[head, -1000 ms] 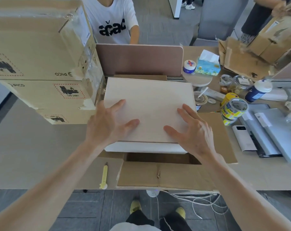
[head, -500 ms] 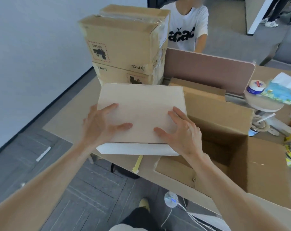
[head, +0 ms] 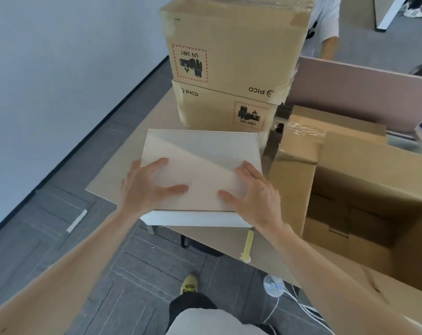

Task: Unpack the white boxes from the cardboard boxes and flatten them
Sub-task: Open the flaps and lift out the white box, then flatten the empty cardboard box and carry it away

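A flat white box (head: 205,151) sits low over the table's left front corner, its near edge past the table's edge. My left hand (head: 144,187) holds its left side and my right hand (head: 255,192) its right side. Thumbs and forefingers lie on the lid, and the outer fingers drop over the side edges. I cannot tell whether the box rests on the table. To the right stands the open cardboard box (head: 374,165), flaps up, its inside dark. Behind the white box two taped cardboard boxes (head: 229,44) are stacked.
A yellow cutter (head: 247,245) lies near the table's (head: 122,170) front edge. A brown divider (head: 362,93) runs along the back, and a person in a white shirt (head: 326,20) stands beyond it. A round white device (head: 274,285) and cables lie on the floor below.
Both hands have carried the white box left, from above the open cardboard box to the table's left corner in front of the stacked boxes. My view has swung left with it.
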